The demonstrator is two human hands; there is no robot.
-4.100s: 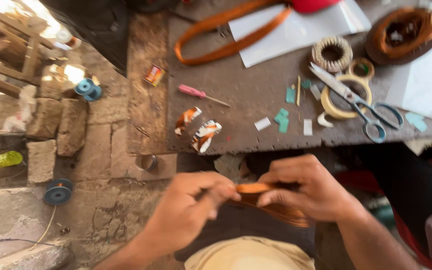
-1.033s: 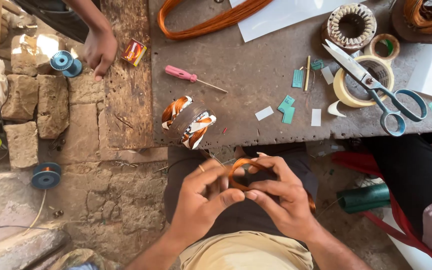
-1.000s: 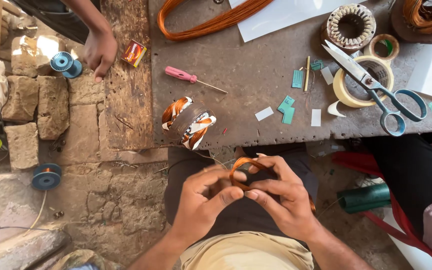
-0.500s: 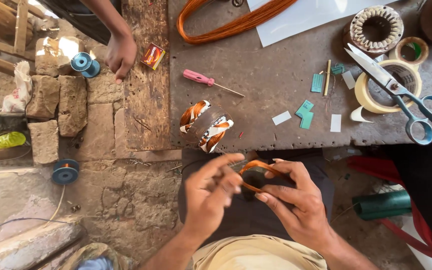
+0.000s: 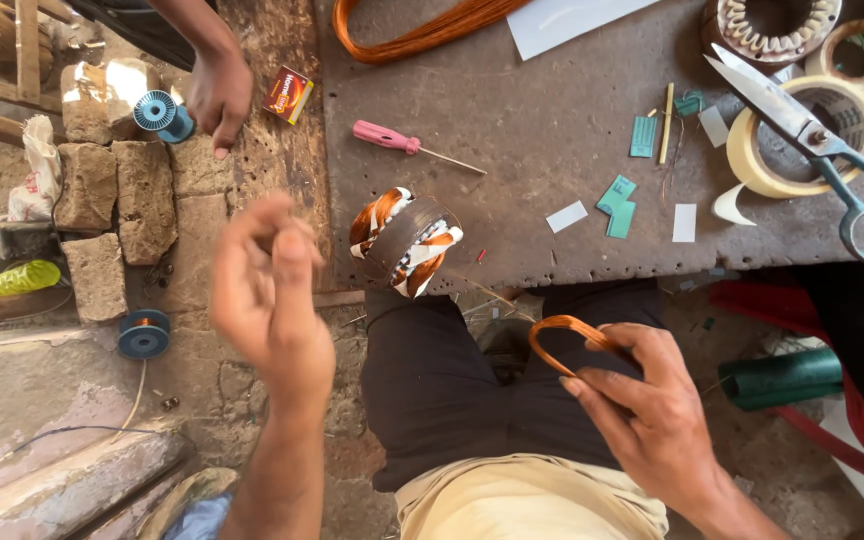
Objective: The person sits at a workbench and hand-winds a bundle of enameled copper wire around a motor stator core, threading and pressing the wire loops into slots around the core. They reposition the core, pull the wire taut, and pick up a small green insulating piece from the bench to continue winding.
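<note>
The right hand grasps a copper wire loop; a wound motor core sits on the table just beyond it. The left hand, which pinched the loop before, has let go and lifted aside, its fingers loosely curled around nothing.

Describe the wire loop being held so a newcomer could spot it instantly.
Start at the grey workbench, then drop below its front edge to the person's dark lap. There the right hand pinches a small copper wire coil, far smaller than the long orange wire bundle on the bench.

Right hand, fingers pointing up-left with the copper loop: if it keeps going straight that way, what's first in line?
Likely the wound stator at the bench edge. The right hand holds the copper wire loop, which leads toward it across the lap. Depth is unclear; it might pass below the bench edge.
</note>
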